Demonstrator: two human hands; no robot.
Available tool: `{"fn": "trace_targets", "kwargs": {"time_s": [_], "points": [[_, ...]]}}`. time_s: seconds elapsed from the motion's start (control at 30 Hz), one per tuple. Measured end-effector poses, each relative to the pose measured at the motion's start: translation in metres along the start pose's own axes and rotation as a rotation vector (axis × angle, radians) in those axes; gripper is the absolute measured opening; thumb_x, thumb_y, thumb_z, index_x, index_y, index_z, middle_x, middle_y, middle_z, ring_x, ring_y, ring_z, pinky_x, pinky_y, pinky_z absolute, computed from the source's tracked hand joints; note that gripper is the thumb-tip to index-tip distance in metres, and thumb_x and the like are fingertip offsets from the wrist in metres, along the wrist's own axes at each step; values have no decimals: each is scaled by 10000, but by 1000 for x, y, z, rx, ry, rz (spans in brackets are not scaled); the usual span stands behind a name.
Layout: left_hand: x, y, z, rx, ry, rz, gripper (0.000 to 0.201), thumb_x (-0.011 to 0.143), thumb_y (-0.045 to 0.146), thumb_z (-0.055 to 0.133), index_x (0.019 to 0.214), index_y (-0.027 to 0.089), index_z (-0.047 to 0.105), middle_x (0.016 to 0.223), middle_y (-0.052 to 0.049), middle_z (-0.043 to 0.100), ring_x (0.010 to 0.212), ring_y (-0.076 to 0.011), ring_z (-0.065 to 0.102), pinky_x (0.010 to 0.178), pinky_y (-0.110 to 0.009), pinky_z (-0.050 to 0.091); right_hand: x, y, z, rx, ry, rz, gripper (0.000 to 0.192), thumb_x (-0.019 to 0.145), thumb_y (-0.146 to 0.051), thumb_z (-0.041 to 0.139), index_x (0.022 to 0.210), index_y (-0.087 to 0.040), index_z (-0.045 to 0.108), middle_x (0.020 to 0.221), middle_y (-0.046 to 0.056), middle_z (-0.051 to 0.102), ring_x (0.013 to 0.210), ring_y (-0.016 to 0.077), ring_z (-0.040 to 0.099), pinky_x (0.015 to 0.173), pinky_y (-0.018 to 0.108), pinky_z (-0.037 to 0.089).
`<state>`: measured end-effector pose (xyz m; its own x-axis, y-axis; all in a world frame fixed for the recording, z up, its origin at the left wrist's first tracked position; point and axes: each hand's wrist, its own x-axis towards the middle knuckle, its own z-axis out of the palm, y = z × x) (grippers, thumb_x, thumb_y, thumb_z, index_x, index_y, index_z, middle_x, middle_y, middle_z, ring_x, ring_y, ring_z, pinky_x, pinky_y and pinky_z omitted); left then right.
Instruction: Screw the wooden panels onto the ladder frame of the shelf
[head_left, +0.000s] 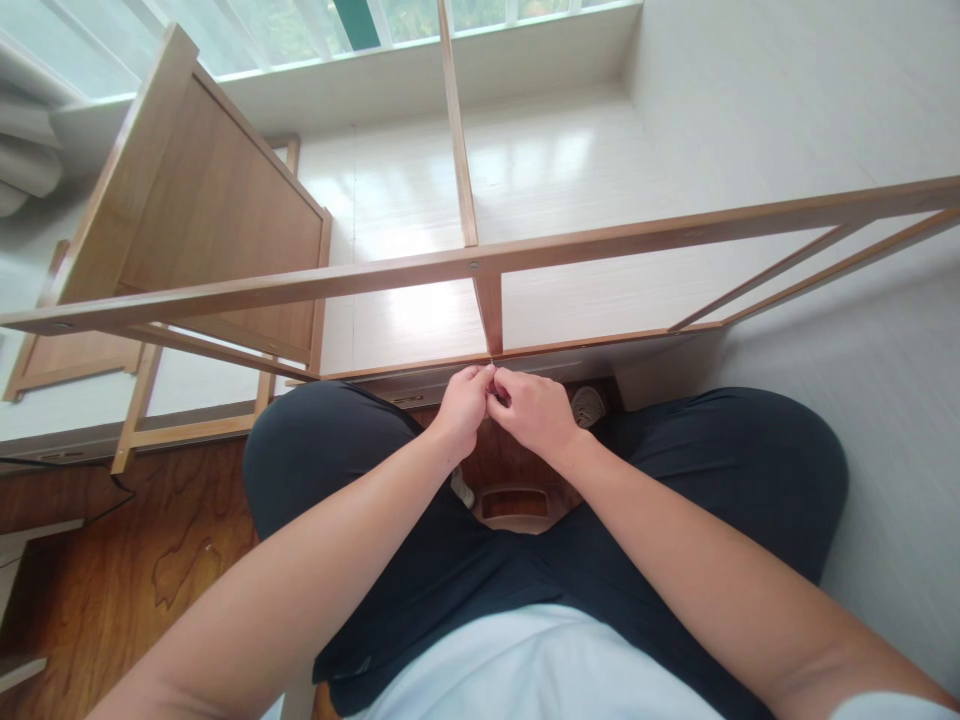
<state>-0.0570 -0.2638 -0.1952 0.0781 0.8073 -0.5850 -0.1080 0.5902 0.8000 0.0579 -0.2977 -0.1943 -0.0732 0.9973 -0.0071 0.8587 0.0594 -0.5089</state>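
OK so from my end of the head cam, closest to the lens I've got a white shirt (495, 665), then dark trousers (330, 520) with the knees spread out either side of the grip. Down below the grip, between the legs, I can see a pale shoe (588, 406) just right of the hands, and wood flooring (187, 540) runs off to the lower left. The grip itself: left hand (463, 408) and right hand (534, 412) are up against each other, fingers curled in and the tips bunched together. Something thin seems to poke up by the tips, but the fingers block it, so honestly I can't tell how tightly either one is closed or what it's got hold of. The wooden frame (555, 249) is right there, its lower rail (585, 344) just beyond the fingertips and a short post (489, 312) rising directly ahead of them. From that post's top, a long wooden bar (458, 140) stretches away from the grip. Off to its left a big wooden panel (232, 205) stands tilted in my view. Past the frame there's a shiny pale surface (555, 160), and farthest out, the window (285, 30).
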Motion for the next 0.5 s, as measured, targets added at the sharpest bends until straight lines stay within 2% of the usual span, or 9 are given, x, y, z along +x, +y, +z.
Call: {"fn": "trace_targets", "kwargs": {"time_s": [0.13, 0.23, 0.37, 0.5], "points": [[2, -2, -2, 13, -17, 10, 189, 821, 247, 618, 663, 152, 574, 607, 3, 563, 557, -100, 522, 539, -211, 386, 1, 2, 2, 61, -37, 53, 159, 908, -383, 590, 888, -240, 656, 771, 25, 726, 669, 189, 618, 583, 305, 230], [4, -4, -4, 42, -24, 5, 189, 828, 273, 618, 685, 152, 593, 630, -9, 580, 559, -103, 523, 531, -214, 378, 3, 6, 3, 220, -77, 118, 193, 882, -407, 606, 804, -230, 612, 713, 6, 684, 626, 168, 570, 579, 285, 268], [5, -5, -5, 72, -14, -8, 153, 846, 278, 603, 779, 147, 645, 661, -21, 603, 547, -100, 524, 494, -206, 331, 6, 11, 5, 564, -159, 181, 274, 859, -398, 616, 673, -208, 550, 629, -5, 631, 571, 133, 538, 573, 260, 352], [2, -2, -3, 69, -49, -20, 139, 867, 267, 577, 823, 151, 639, 597, 1, 564, 470, -95, 485, 465, -218, 315, 8, 12, 11, 1013, -334, 354, 353, 821, -487, 653, 639, -197, 567, 541, -10, 586, 462, 113, 517, 445, 231, 351]]}}
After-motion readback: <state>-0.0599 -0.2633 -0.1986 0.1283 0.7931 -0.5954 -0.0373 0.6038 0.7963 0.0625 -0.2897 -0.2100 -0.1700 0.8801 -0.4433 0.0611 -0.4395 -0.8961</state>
